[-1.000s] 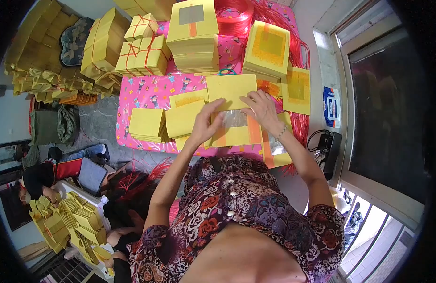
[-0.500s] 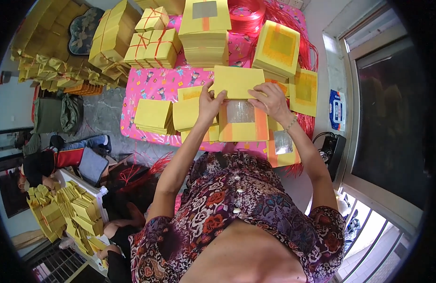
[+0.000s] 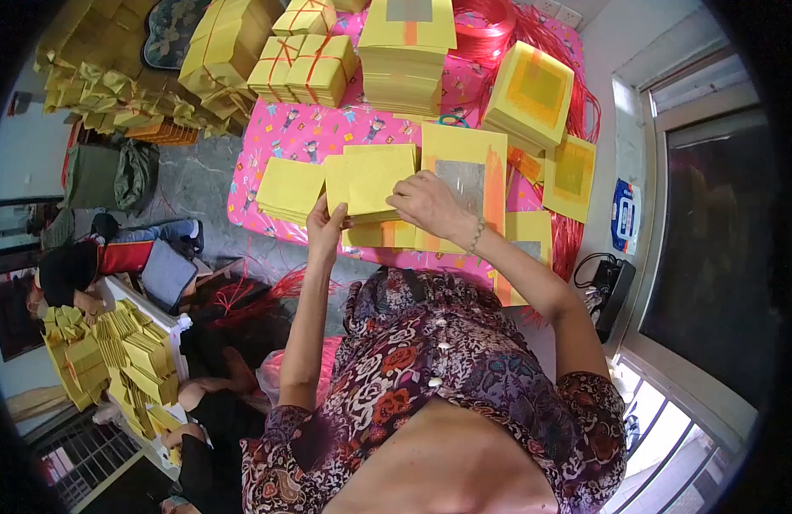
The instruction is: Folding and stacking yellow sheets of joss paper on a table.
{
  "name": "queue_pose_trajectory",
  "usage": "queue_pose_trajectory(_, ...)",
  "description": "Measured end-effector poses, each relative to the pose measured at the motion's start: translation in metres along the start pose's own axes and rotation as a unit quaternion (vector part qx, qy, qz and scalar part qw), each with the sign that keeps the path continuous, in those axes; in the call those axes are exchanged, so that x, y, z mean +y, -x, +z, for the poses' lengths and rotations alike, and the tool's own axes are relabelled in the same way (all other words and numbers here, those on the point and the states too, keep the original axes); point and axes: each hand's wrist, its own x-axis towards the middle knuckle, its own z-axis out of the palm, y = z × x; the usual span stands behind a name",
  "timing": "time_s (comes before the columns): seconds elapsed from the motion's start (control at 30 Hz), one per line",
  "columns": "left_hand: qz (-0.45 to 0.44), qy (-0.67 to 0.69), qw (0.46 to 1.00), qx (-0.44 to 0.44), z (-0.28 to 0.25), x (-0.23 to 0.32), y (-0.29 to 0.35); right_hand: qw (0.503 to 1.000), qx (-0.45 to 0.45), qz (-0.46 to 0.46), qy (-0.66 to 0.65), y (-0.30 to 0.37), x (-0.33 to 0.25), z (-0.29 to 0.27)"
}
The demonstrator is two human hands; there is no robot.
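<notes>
A folded yellow paper [image 3: 366, 182] lies over a small pile of similar papers at the middle of the table. My left hand [image 3: 326, 230] pinches its near left corner, thumb on top. At its right edge my right hand [image 3: 432, 207] is closed, fingertips gripping the paper. To the left sits another stack of folded yellow papers [image 3: 291, 187]. Under and beside my right wrist lies a flat yellow sheet [image 3: 464, 147] with a silver square and orange bands. Part of that sheet is hidden by my hand.
On the pink patterned table [image 3: 250, 201] stand a tall yellow paper stack [image 3: 402, 77], red-tied bundles [image 3: 315, 73] and another stack [image 3: 529, 90] at right. Red plastic strands [image 3: 589, 111] hang along the right edge. Other people sit by a paper-filled table [image 3: 180, 351] at lower left.
Both hands have moved left and slightly nearer with the folded paper, from above the silver-square sheet onto the pile beside it. That sheet now shows more fully. The whole view has shifted slightly.
</notes>
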Motion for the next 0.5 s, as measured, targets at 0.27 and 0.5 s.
queue_pose_trajectory(0.27,0.015,-0.079,0.997,0.021,-0.011,-0.034,-0.009,0.990,-0.134,0.048,0.024,0.002,-0.010,0.028)
queue_pose_trajectory(0.5,0.001,-0.193,0.980,0.050,-0.015,-0.052,-0.009,0.977,-0.204,0.059,0.031,0.008,-0.007,0.048)
